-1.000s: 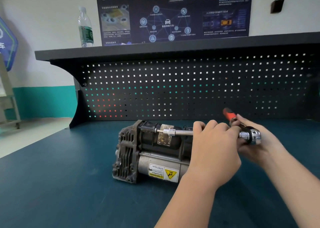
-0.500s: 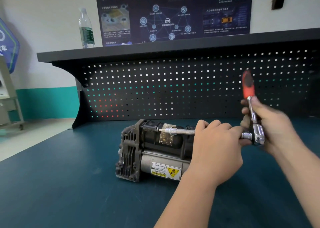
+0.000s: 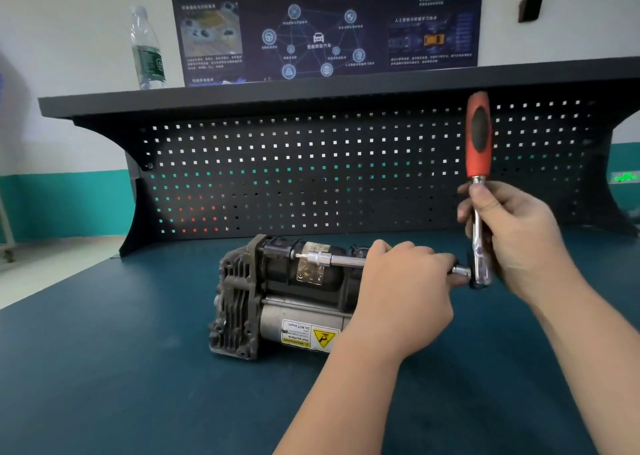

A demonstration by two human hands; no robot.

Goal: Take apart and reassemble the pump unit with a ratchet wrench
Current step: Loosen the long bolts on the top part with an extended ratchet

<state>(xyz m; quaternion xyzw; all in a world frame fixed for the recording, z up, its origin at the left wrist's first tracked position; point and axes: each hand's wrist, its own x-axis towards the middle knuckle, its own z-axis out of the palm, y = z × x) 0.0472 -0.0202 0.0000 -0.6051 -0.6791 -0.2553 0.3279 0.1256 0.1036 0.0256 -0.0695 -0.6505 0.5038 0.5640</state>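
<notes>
The pump unit (image 3: 277,302), grey finned casting with a black cylinder and a silver motor bearing a yellow warning label, lies on the blue bench top. A ratchet wrench (image 3: 479,143) with a red handle stands upright at the right. Its long chrome extension bar (image 3: 332,259) runs horizontally left to a bolt on the pump's black upper part. My left hand (image 3: 405,288) grips the extension bar and covers the pump's right end. My right hand (image 3: 512,233) holds the wrench's steel shank just below the red handle.
A black pegboard back panel (image 3: 311,177) with a shelf rises behind the bench. A plastic water bottle (image 3: 147,51) stands on the shelf at the left, and a dark poster (image 3: 322,22) hangs on the wall. The blue bench top (image 3: 104,368) stretches around the pump.
The wrench handle has swung up from lying nearly level behind my right hand to standing upright. My left hand has stayed on the extension bar, and the pump has not moved.
</notes>
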